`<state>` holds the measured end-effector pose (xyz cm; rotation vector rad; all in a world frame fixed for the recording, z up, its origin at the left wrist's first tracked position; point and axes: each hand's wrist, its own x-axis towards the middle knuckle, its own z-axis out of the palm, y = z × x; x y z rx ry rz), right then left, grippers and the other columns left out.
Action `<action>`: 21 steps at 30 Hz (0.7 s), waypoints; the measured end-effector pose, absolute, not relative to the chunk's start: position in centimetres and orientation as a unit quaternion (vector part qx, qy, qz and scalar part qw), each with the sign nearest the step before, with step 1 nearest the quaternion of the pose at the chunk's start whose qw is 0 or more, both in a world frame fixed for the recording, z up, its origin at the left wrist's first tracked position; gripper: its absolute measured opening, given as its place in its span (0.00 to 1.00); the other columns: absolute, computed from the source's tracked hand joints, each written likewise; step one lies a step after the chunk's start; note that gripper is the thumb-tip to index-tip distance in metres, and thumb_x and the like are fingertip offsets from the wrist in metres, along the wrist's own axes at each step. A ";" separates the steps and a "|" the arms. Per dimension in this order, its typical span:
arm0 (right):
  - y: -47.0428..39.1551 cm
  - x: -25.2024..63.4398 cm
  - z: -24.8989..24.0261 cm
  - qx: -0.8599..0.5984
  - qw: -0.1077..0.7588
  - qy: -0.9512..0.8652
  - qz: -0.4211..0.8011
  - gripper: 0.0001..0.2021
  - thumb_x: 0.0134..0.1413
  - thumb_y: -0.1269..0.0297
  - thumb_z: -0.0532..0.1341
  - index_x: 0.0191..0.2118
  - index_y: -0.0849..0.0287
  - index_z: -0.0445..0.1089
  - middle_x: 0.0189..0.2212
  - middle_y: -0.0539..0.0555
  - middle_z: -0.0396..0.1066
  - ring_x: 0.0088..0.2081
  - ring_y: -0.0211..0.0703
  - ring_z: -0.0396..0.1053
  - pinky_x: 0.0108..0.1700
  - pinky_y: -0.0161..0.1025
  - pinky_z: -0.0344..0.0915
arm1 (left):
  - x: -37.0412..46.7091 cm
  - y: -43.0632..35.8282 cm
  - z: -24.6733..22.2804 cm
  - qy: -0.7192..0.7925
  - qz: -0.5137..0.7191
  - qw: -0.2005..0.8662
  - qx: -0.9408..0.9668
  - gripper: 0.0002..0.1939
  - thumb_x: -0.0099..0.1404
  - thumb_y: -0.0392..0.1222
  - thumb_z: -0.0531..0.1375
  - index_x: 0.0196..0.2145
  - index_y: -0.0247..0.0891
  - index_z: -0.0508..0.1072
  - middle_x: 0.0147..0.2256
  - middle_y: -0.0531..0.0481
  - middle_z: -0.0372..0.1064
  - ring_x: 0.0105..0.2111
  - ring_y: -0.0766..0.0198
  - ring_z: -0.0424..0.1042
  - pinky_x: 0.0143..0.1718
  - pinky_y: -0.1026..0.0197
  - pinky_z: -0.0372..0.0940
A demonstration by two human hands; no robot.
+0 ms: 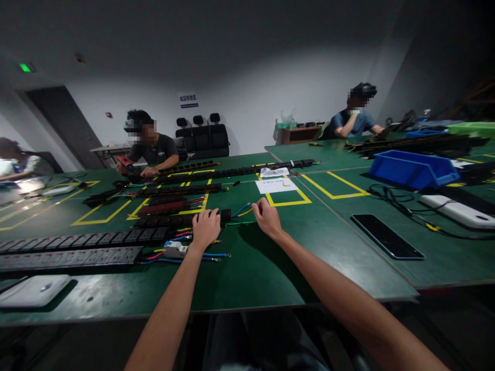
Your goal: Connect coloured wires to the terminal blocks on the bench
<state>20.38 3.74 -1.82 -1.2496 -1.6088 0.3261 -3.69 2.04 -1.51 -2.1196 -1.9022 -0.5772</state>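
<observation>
My left hand (207, 228) lies over a black socket strip (154, 221) on the green table, its fingers bent onto the strip near its right end. Blue, yellow and green wires (240, 211) run from that end toward my right hand (266, 215). The fingers of my right hand are pinched together by the wire ends; what is between them is too small to make out. Below my left hand sits a white-and-blue breaker (176, 249) with red and blue wires beside it. Longer socket strips (73, 257) lie at the left.
A phone (386, 236), a blue bin (413, 169) and a white power bank (458, 210) with black cables are at the right. Paper sheets (276, 185) lie beyond my hands. Another white device (34, 291) rests at the near left. Several people sit around the tables.
</observation>
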 end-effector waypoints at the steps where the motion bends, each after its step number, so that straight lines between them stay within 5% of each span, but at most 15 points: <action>1: 3.7 20.4 -1.8 -0.520 0.512 -0.670 0.137 0.16 0.68 0.49 0.52 0.34 0.53 0.64 0.23 0.51 0.69 0.25 0.45 0.67 0.27 0.37 0.58 | -3.7 2.1 -1.5 -0.650 -0.197 0.117 -0.724 0.23 0.76 0.46 0.47 0.60 0.42 0.72 0.58 0.40 0.71 0.60 0.49 0.66 0.63 0.40 0.55; 21: 3.8 20.4 -1.8 -0.521 0.500 -0.679 0.132 0.14 0.68 0.52 0.54 0.34 0.53 0.64 0.22 0.50 0.68 0.22 0.43 0.65 0.26 0.37 0.55 | -3.5 1.8 -1.0 -0.656 -0.180 0.110 -0.725 0.23 0.76 0.45 0.47 0.60 0.42 0.72 0.58 0.39 0.70 0.60 0.48 0.66 0.63 0.40 0.55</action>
